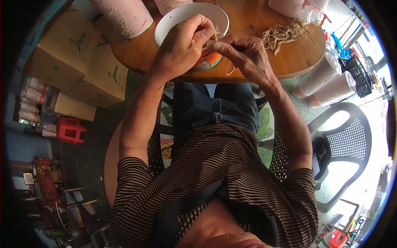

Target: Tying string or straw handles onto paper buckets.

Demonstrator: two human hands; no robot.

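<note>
Both my hands are raised over the near rim of a white round tub (170, 25) with an orange outer side, close to the table's edge. My left hand (185, 46) pinches a thin beige string (228, 69) between thumb and fingertips. From the right, my right hand (247, 54) grips the same string, its fingertips nearly meeting the left ones. A loose end hangs below in a curve. Past my right hand lies a tangled heap of similar strings (283, 35) on the wooden table (244, 20). Folded fingers partly hide the string between the hands.
Stacks of striped paper bowls (124, 17) stand at the table's back left, another stack (286, 6) at back right. Cardboard boxes (70, 62) and a red stool (71, 130) are on the left. A grey plastic chair (351, 140) and wrapped stacks (333, 89) are on the right.
</note>
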